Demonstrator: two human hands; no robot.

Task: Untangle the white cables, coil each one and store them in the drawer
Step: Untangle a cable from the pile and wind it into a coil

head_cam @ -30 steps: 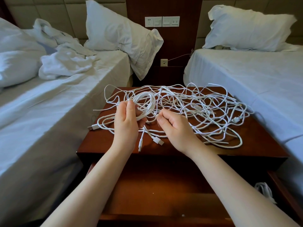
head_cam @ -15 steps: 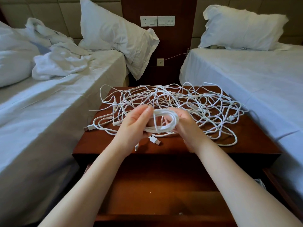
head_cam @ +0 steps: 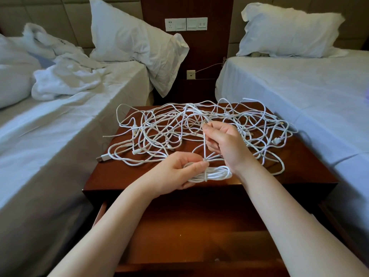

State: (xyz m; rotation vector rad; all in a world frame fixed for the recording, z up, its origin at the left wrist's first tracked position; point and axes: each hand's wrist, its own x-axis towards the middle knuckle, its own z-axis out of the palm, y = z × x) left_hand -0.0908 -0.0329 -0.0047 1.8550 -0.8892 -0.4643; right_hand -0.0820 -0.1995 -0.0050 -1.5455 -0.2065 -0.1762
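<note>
Head: left hand [head_cam: 175, 170] grips crosswise coil [head_cam: 216, 173]; right hand [head_cam: 224, 142] pinches upright tail [head_cam: 204, 150].

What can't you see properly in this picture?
- Head view, tangle: cable count lost in overlapping strands.
- Head view, coil: one end hidden inside the left hand.
- Head view, drawer: right side behind the right forearm, front cut by the bottom edge.

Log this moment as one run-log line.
left hand: holds coiled white cable | right hand: pinches loose white strand rising from coil | tangled white cables: on brown wooden nightstand | wooden drawer: open
</note>
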